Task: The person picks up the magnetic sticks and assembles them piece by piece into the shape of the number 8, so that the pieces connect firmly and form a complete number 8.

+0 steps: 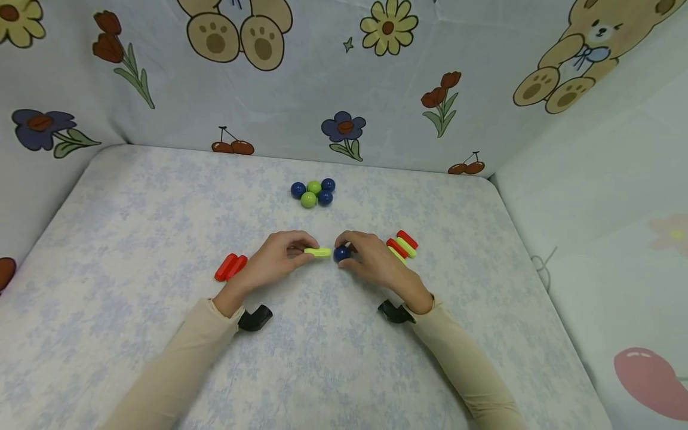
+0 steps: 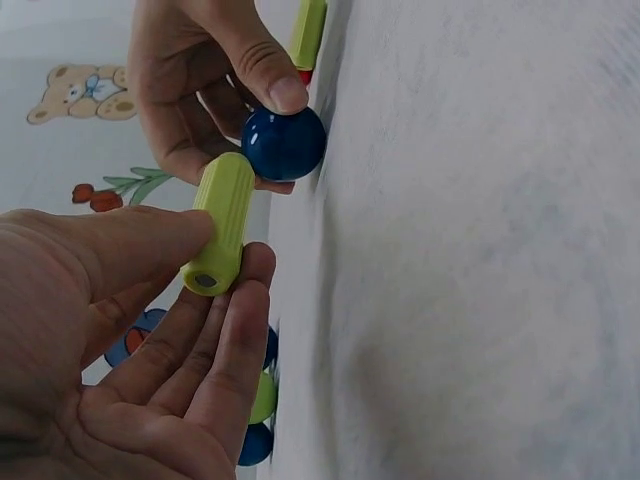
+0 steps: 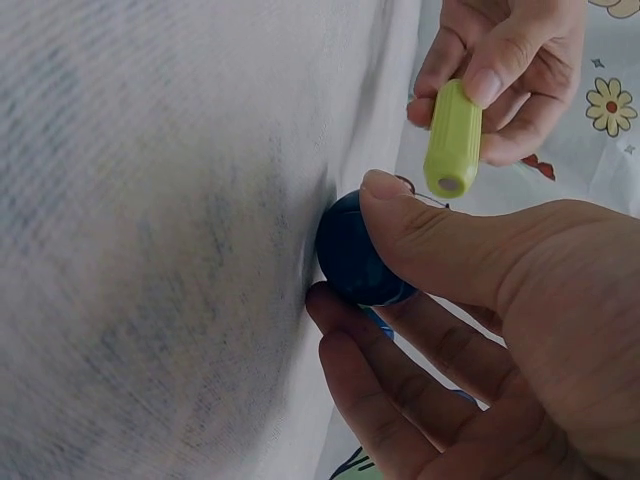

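Between thumb and fingers, my left hand point(image 1: 278, 258) pinches a yellow-green ribbed rod point(image 1: 318, 252). A small grey disc shows in the end of this rod point(image 2: 218, 222) in the left wrist view. My right hand point(image 1: 371, 255) holds a shiny dark blue ball point(image 1: 341, 254) by thumb and fingertips, low at the tabletop. The rod's free end points at the ball, with a narrow gap between them in the head view. In the right wrist view the ball point(image 3: 355, 250) sits under the thumb, partly hidden by it.
Two red rods point(image 1: 226, 267) lie beside my left wrist. Several red and yellow-green rods point(image 1: 407, 240) lie beyond my right hand, partly covered by it. Farther back, blue and green balls point(image 1: 309, 199) sit in a cluster. A printed cloth wall point(image 1: 301, 101) rises behind the table.
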The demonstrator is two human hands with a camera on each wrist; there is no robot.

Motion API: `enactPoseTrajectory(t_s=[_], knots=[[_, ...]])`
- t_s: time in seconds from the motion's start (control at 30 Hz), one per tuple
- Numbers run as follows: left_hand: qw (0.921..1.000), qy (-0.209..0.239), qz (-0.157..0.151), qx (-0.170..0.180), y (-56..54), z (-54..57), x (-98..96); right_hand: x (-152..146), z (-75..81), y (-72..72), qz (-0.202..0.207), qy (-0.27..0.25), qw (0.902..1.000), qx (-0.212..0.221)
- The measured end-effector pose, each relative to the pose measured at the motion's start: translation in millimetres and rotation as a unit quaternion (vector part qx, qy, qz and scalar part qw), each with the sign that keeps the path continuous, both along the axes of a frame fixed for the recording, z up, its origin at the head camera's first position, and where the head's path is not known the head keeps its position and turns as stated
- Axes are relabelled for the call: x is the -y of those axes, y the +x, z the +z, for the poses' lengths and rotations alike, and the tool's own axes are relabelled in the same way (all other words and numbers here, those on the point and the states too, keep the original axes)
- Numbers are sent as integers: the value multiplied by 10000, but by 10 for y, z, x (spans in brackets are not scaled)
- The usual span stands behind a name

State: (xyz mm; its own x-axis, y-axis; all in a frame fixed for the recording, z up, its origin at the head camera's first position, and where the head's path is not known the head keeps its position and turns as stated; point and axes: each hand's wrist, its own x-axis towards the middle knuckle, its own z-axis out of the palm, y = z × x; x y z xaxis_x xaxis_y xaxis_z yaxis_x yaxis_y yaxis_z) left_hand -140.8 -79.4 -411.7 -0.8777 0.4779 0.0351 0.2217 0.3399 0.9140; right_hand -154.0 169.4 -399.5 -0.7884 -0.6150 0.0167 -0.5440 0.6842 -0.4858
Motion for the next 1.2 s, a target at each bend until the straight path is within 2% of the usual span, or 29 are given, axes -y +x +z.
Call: enactPoseTrajectory(t_s=[0.43,0.83,1.2], knots=[[9994,-182,277,126,-16,-122,-122,1,7,12,28,-75,10000,24],[9989,-245,369,140,-5,-126,-140,-4,-16,5,42,-69,10000,-2],[9986,-254,456,89,-18,-49,-63,-1,7,2,-42,21,10000,52]])
